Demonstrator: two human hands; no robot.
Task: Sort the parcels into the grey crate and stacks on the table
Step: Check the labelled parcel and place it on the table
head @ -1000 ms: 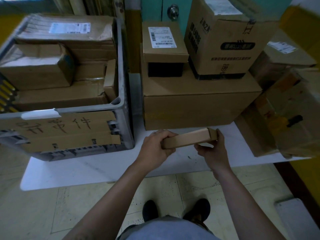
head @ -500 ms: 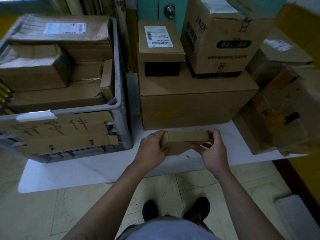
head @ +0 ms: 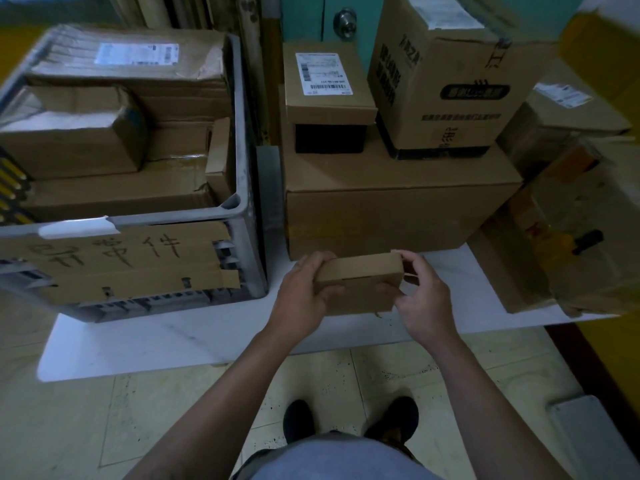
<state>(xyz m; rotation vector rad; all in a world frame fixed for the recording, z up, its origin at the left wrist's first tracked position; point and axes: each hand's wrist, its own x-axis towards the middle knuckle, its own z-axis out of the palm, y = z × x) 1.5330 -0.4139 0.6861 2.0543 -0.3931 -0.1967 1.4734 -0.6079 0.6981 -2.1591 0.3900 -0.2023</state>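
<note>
A small flat brown parcel (head: 360, 278) is held above the white table (head: 173, 341), just in front of the big brown box (head: 381, 209). My left hand (head: 304, 299) grips its left end, thumb on the near face. My right hand (head: 419, 299) pinches its right end, fingers curled over the top corner. The grey crate (head: 247, 209) stands at the left, packed with several brown parcels, a cardboard sign with handwriting taped on its front.
On the big box stand a small labelled box (head: 325, 88) over a black one and a tall printed carton (head: 446, 81). More cartons (head: 571, 230) crowd the table's right end. A teal door with a knob (head: 344, 24) is behind. My shoes show on the tiled floor.
The parcel has been turned in my hands from a thin tilted edge to its broad face towards me. Both hands kept their hold in about the same place.
</note>
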